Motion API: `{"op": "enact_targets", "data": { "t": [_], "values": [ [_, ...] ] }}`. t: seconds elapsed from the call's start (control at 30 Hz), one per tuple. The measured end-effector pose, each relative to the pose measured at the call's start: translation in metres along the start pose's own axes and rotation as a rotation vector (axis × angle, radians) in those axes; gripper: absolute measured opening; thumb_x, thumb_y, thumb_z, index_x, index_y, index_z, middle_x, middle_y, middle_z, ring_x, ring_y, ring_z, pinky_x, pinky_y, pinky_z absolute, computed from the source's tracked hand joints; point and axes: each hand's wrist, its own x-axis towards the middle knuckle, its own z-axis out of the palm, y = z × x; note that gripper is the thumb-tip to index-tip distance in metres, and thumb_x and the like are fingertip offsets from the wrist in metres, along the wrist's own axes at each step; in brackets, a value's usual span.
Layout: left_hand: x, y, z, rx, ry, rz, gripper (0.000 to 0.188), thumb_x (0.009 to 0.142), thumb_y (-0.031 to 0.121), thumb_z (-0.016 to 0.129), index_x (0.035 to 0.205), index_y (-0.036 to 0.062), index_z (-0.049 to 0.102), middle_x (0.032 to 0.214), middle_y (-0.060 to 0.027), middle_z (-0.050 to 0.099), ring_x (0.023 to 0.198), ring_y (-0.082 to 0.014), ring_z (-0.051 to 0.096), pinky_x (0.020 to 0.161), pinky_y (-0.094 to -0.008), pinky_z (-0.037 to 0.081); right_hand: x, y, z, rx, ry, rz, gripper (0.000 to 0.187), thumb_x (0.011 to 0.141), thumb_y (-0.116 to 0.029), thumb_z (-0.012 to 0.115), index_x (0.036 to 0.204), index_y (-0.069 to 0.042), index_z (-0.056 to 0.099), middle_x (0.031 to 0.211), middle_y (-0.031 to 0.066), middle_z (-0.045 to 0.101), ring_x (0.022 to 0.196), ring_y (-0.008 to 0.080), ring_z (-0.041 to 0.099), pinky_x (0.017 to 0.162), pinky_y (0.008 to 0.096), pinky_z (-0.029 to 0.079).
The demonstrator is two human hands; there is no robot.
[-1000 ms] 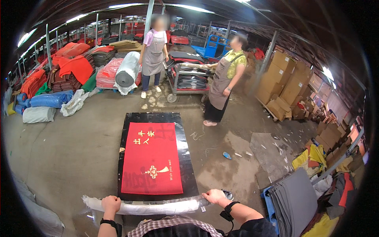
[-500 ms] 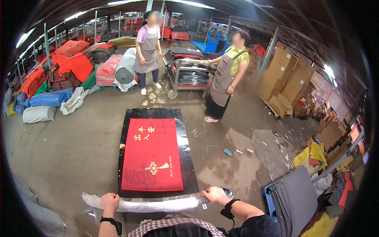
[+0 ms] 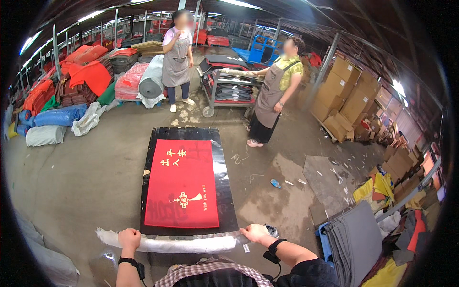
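Across the near end of a black table top (image 3: 224, 201) I hold a long white roll (image 3: 191, 244) wrapped in clear plastic, with a ragged end at the left. My left hand (image 3: 129, 238) is closed round the roll near that end. At the roll's other end, my right hand (image 3: 256, 233) grips it, with a small white tag hanging beside the fingers. Just beyond the roll, a red floor mat (image 3: 181, 172) with gold lettering and a tasselled ornament lies flat on the table top.
Two people in aprons (image 3: 177, 62) stand beyond the table, one resting a hand on a cart (image 3: 234, 98) loaded with mats. Grey mats (image 3: 356, 244) are stacked at my right. Cardboard boxes (image 3: 337, 86) stand at the far right; rolls and red mats (image 3: 91, 79) at the far left.
The person at the back left has raised a hand towards the head. My view has shifted slightly; both my hands keep their hold on the white roll.
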Motion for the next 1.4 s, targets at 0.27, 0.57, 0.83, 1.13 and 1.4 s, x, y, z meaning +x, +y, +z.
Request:
{"op": "enact_targets", "data": {
  "t": [0.27,0.57,0.83,1.13,1.4],
  "values": [
    [0.001,-0.002,0.006,0.023,-0.002,0.017,0.022,0.064,0.024,0.052,0.058,0.0061,0.063,0.059,-0.0164,0.057,0.057,-0.0336,0.057,0.058,-0.0419,0.044,0.003,0.001,0.001,-0.009,-0.016,0.013,0.045,0.08,-0.046,0.036,0.087,-0.012,0.064,0.087,0.0133,0.062,0.088,0.0293,0.057,0.077,0.0383,0.043],
    [-0.002,0.002,0.004,0.038,-0.014,0.006,0.023,0.065,0.024,0.051,0.058,0.006,0.062,0.059,-0.0164,0.057,0.058,-0.0336,0.057,0.058,-0.0418,0.045,0.008,0.008,0.012,-0.014,0.009,0.008,0.044,0.08,-0.047,0.037,0.09,-0.014,0.064,0.086,0.0123,0.062,0.086,0.0283,0.058,0.075,0.0375,0.044],
    [-0.002,0.001,0.013,-0.008,0.001,0.024,0.022,0.065,0.025,0.052,0.058,0.0065,0.062,0.059,-0.0161,0.056,0.057,-0.0341,0.056,0.057,-0.042,0.044,0.012,0.011,0.012,-0.015,-0.014,0.028,0.044,0.08,-0.046,0.038,0.09,-0.012,0.064,0.089,0.0138,0.061,0.088,0.0296,0.057,0.078,0.0382,0.044],
    [-0.004,0.005,0.01,0.004,-0.001,0.025,0.022,0.065,0.024,0.051,0.058,0.0066,0.063,0.06,-0.016,0.057,0.058,-0.0336,0.056,0.059,-0.0424,0.044,0.007,0.008,0.007,0.001,0.01,0.017,0.044,0.079,-0.046,0.037,0.089,-0.012,0.064,0.089,0.0138,0.061,0.088,0.0297,0.057,0.078,0.0382,0.043],
    [-0.005,0.005,0.015,0.007,0.003,0.021,0.021,0.065,0.024,0.051,0.059,0.0069,0.063,0.06,-0.0169,0.057,0.058,-0.0336,0.057,0.058,-0.0424,0.045,0.005,0.007,0.005,0.001,0.004,0.039,0.045,0.08,-0.045,0.036,0.09,-0.011,0.063,0.09,0.0142,0.061,0.089,0.0294,0.056,0.079,0.0377,0.043]
  ]
}}
